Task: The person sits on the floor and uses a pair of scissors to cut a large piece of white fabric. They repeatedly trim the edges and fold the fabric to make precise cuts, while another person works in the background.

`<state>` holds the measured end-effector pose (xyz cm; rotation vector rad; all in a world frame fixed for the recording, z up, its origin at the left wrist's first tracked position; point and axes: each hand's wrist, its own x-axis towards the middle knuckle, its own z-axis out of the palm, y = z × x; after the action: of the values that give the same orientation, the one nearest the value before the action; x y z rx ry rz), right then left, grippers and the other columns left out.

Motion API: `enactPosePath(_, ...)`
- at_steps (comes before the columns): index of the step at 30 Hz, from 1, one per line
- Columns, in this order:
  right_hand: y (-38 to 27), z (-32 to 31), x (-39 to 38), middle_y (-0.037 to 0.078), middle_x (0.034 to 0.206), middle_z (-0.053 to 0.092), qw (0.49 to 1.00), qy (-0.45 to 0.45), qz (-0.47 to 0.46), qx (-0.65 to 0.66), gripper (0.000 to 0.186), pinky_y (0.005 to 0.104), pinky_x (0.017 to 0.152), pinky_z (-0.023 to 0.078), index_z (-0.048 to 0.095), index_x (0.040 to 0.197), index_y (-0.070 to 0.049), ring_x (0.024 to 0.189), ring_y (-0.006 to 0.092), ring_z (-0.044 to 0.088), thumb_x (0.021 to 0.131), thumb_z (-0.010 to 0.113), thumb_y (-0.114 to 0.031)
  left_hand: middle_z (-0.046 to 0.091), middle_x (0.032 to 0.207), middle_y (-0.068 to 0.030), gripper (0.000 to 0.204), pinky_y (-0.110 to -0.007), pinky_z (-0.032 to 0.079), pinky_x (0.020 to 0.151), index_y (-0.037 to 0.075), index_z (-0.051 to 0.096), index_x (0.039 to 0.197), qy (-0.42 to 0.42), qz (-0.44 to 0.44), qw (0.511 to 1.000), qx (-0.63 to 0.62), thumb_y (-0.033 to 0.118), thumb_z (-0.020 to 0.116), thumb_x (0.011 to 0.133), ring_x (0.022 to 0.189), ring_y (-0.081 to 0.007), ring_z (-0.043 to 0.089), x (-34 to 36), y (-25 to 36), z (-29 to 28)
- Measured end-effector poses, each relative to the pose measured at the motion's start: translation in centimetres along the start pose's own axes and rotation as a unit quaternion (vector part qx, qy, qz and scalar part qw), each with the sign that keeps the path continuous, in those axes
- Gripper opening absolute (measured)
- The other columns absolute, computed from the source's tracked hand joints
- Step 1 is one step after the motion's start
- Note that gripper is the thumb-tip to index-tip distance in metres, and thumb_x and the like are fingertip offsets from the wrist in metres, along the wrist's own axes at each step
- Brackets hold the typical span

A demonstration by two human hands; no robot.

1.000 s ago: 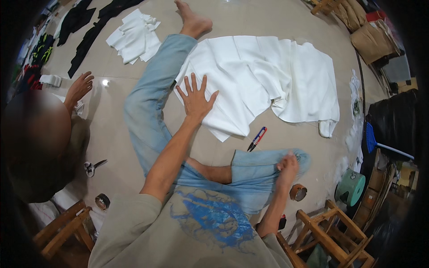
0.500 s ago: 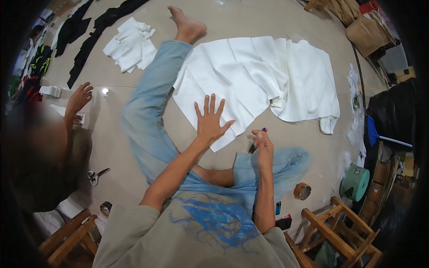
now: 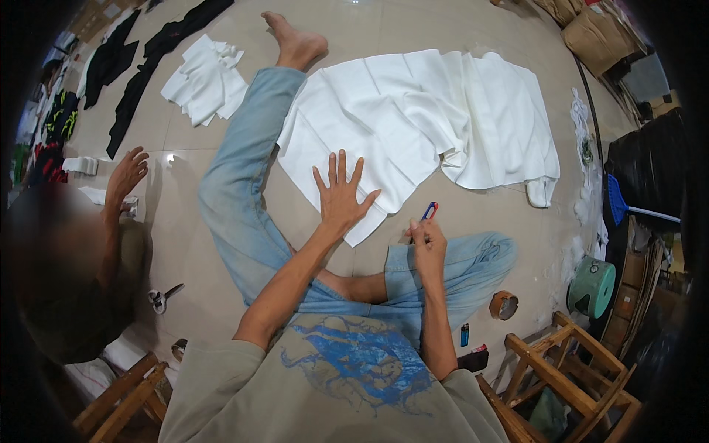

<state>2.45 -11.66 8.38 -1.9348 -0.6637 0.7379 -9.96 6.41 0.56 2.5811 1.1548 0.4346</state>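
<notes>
**Floor station: white cloth pinned, marker in hand**

While the person sits on the pale tiled floor (image 3: 185, 244) with one jeans-clad leg stretched forward, the left hand (image 3: 341, 198) lies flat, fingers spread, on the near corner of the white cloth (image 3: 413, 118). Right hand (image 3: 427, 245) is closed around a red-and-blue marker (image 3: 429, 213), its tip just off the cloth's near edge; hands are apart.

The cloth is spread over the tiles ahead, rumpled toward its far right side. A smaller folded white piece (image 3: 205, 81) lies far left, with black fabric pieces (image 3: 136, 81) beyond it.

Scissors (image 3: 161, 297) lie on the tiles at left, near another person's hand (image 3: 125, 176). On the right: a brown tape roll (image 3: 504, 304), a green roll (image 3: 592, 286), a blue lighter (image 3: 464, 334), a wooden stool (image 3: 569, 376). Tiles are glossy, with one bright light reflection.
</notes>
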Motion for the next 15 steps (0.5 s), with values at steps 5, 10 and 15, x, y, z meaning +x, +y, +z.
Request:
enactPosePath(5, 0.5, 4.6, 2.4, 0.001, 0.082, 0.063, 0.832, 0.078, 0.082, 0.542, 0.028, 0.0351, 0.075, 0.051, 0.058, 0.087, -0.004, 0.072, 0.0172, 0.058, 0.108, 0.056, -0.023, 0.016, 0.169, -0.0255, 0.081, -0.076, 0.001, 0.116, 0.019, 0.042, 0.158, -0.001, -0.018, 1.000, 0.005, 0.063, 0.060, 0.093, 0.156, -0.0459, 0.007, 0.1, 0.1, -0.1)
enactPosePath(10, 2.3, 2.7, 2.5, -0.004, 0.069, 0.040, 0.847, 0.140, 0.162, 0.486, 0.029, 0.0324, 0.073, 0.049, 0.051, 0.082, -0.013, 0.060, 0.0087, 0.039, 0.107, 0.057, -0.026, 0.013, 0.170, -0.0246, 0.078, -0.078, 0.001, 0.114, 0.024, 0.044, 0.158, 0.001, -0.048, 0.998, 0.026, 0.064, 0.060, 0.093, 0.156, -0.0468, 0.005, 0.6, -0.2, -0.3)
enactPosePath(15, 1.2, -8.1, -1.9, -0.006, 0.066, 0.031, 0.809, 0.261, 0.117, 0.514, 0.018, 0.0274, 0.064, 0.041, 0.057, 0.086, -0.010, 0.057, 0.0068, 0.034, 0.102, 0.055, -0.017, 0.013, 0.170, -0.0244, 0.077, -0.077, 0.001, 0.115, 0.024, 0.045, 0.157, 0.036, -0.059, 0.997, 0.020, 0.065, 0.060, 0.093, 0.157, -0.0458, 0.005, 0.9, -0.4, 0.7)
